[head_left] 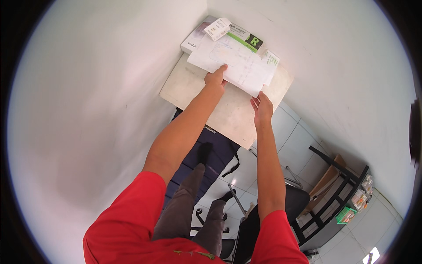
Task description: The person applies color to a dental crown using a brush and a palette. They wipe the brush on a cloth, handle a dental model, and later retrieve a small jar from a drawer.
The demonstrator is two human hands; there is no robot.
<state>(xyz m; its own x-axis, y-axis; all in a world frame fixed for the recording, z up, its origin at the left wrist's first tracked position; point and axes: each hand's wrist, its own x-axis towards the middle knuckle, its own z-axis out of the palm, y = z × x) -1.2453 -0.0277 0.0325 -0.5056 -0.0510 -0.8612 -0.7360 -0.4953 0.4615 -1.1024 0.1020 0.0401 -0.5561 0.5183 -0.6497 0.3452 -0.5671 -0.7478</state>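
Observation:
A white sheet of paper (pixel 239 66) with faint pencil marks lies tilted over the far part of a cream tabletop (pixel 228 110). My left hand (pixel 215 78) pinches its near edge, thumb on top and fingers underneath. At the near right corner of the sheet, my right hand (pixel 263 108) has its fingertips on the paper, the other fingers partly curled below. Behind the sheet, and partly covered by it, is a flat box (pixel 200 35) in white, grey, green and black. A small white printed card (pixel 217 29) rests on this box.
A small note with green writing (pixel 270 60) sticks out at the sheet's right. White walls meet behind the table. Below are a dark blue padded mat (pixel 213 152), a black chair (pixel 296 204), and a black rack (pixel 329 193) beside small clear packs (pixel 360 198) on the tiled floor.

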